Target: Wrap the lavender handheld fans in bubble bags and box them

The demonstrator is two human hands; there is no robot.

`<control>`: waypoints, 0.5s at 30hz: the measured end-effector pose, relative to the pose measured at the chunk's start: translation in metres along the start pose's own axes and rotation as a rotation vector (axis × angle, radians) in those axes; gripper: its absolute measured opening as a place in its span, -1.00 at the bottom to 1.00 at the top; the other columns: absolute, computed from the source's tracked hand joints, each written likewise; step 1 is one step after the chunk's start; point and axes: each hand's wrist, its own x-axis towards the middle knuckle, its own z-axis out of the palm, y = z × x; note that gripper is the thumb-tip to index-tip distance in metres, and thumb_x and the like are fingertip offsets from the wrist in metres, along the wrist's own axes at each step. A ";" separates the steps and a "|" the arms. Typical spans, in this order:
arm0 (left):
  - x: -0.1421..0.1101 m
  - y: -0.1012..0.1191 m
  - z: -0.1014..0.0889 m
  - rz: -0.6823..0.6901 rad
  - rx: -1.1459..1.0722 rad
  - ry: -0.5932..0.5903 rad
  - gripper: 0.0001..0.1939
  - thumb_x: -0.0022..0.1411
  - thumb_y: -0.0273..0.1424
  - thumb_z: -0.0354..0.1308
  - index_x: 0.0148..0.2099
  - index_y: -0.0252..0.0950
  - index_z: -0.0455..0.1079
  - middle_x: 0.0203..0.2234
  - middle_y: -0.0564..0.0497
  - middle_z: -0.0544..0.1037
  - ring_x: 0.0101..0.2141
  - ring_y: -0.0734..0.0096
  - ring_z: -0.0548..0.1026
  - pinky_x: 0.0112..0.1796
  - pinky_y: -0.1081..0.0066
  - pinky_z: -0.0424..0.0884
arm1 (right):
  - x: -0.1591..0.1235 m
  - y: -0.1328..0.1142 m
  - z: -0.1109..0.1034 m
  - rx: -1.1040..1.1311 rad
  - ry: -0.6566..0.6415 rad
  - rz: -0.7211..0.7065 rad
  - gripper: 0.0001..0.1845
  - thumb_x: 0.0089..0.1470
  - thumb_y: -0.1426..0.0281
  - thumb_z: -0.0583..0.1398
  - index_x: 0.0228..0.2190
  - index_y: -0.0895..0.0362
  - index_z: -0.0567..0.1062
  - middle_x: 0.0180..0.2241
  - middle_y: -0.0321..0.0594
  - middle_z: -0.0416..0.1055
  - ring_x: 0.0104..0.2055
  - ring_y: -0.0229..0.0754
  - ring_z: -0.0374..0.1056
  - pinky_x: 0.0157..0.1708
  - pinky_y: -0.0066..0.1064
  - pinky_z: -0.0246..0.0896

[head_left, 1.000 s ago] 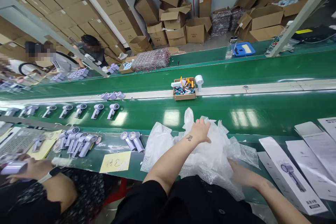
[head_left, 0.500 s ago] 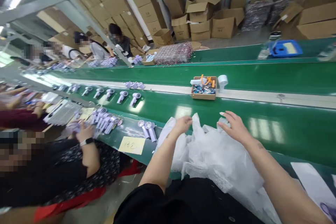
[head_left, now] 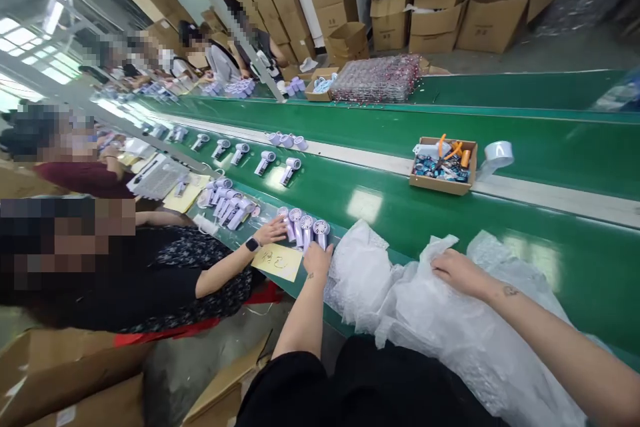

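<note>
My left hand [head_left: 317, 258] reaches left to a small row of purple hand-held fans [head_left: 303, 227] on the green ledge, and its fingers close round the handle of the rightmost one. A co-worker's hand [head_left: 271, 231] with a smartwatch touches the same row from the left. My right hand [head_left: 454, 268] rests on a heap of clear bubble-wrap bags [head_left: 425, 307] in front of me, fingers pinching the top bag's edge. A yellow paper note [head_left: 278, 261] lies just left of my left hand.
The green conveyor belt [head_left: 390, 203] carries a line of single fans [head_left: 265, 162]. A small cardboard box of tools [head_left: 442, 165] and a tape roll [head_left: 497, 155] sit on the white centre strip. Seated workers line the left side. Cardboard boxes are stacked behind.
My left hand left the bag heap and moved left to the fans. My right hand settled lower on the bags. The camera turned left; the co-worker's hand came to the fans.
</note>
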 end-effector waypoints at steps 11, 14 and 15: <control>-0.074 0.044 -0.048 0.393 -0.579 -0.228 -0.60 0.12 -0.03 0.03 -0.42 -0.30 0.31 -0.56 0.03 0.41 -0.47 0.36 0.41 -0.46 0.45 0.26 | -0.077 -0.044 -0.078 0.363 0.242 0.066 -0.61 0.11 0.07 0.04 -0.37 0.10 0.47 -0.45 -0.25 0.41 -0.41 -0.19 0.30 -0.40 -0.38 0.20; -0.142 0.081 -0.050 0.587 -1.004 -0.587 -0.59 0.07 -0.03 0.11 -0.36 -0.32 0.32 -0.62 0.14 0.30 -0.60 0.55 0.25 -0.56 0.53 0.18 | -0.153 -0.025 -0.094 0.600 0.445 0.159 -0.59 0.02 0.03 0.13 -0.29 0.10 0.47 -0.37 -0.19 0.45 -0.37 -0.19 0.34 -0.40 -0.36 0.26; -0.164 0.092 -0.050 0.652 -1.052 -0.699 -0.60 0.06 -0.04 0.14 -0.35 -0.32 0.32 -0.62 0.15 0.29 -0.61 0.57 0.21 -0.56 0.54 0.16 | -0.190 -0.018 -0.092 0.673 0.526 0.226 -0.59 -0.02 0.04 0.18 -0.27 0.09 0.48 -0.34 -0.15 0.47 -0.37 -0.17 0.35 -0.42 -0.34 0.27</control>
